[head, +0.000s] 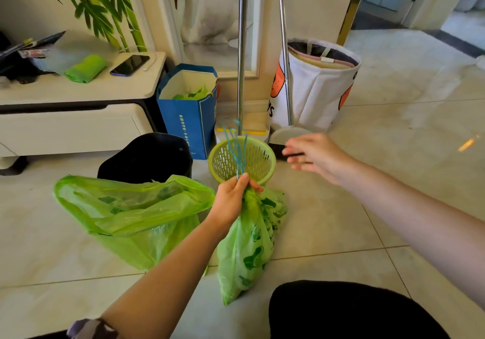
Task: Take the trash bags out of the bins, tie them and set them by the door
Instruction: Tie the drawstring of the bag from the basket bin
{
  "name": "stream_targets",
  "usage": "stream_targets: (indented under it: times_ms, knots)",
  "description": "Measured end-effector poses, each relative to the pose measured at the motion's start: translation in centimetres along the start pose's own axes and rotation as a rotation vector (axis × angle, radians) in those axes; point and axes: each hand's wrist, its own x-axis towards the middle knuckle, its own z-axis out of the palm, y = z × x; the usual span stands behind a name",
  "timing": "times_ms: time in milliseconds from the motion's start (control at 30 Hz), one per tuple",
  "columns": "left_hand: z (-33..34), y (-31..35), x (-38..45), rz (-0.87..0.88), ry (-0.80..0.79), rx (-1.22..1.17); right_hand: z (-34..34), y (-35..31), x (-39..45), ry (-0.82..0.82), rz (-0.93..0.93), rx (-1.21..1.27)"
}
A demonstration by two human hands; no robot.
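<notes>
Head view looks down past a dark-clothed knee (354, 310) at the tiled floor (341, 223). Nearest, the left hand (233, 197) clenches round the gathered neck of a green trash bag (246, 249), which hangs below the fist with its bottom near the floor; thin blue drawstrings (237, 149) stick up out of the grip. Just left of that hand a second green bag (131, 215) lies slumped and open-mouthed on the tiles. The right hand (312, 155), beyond and to the right, is released, fingers spread, holding nothing. Just past the left hand stands a small green slotted bin (259, 160), and to its left a black bin (149, 157). Farther behind them are a blue paper bag (189, 121), two metal poles (241, 50) and a white fabric hamper (315, 87).
</notes>
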Motion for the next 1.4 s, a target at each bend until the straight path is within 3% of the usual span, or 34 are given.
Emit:
stream_targets:
  times_ms: [100,267,733,1067,1400]
  knots:
    - [-0.3,0.1,-0.1,-0.026,-0.05,0.082,2.6,1.9,-0.7,-0.099,-0.102,-0.247]
    - [-0.8,0.7,-0.3,-0.037,-0.15,0.203,5.5,2.6,-0.6,-0.194,-0.096,-0.385]
    - [-0.7,0.3,-0.9,0.091,-0.149,0.395,7.1,1.6,-0.5,-0.15,-0.172,-0.167]
    - [-2.6,-0.2,-0.7,0.031,-0.022,0.193,6.1,3.0,-0.2,-0.135,-0.112,-0.157]
    - [-3.2,0.5,-1.1,0.03,0.053,0.122,5.0,3.8,-1.2,-0.175,-0.023,0.077]
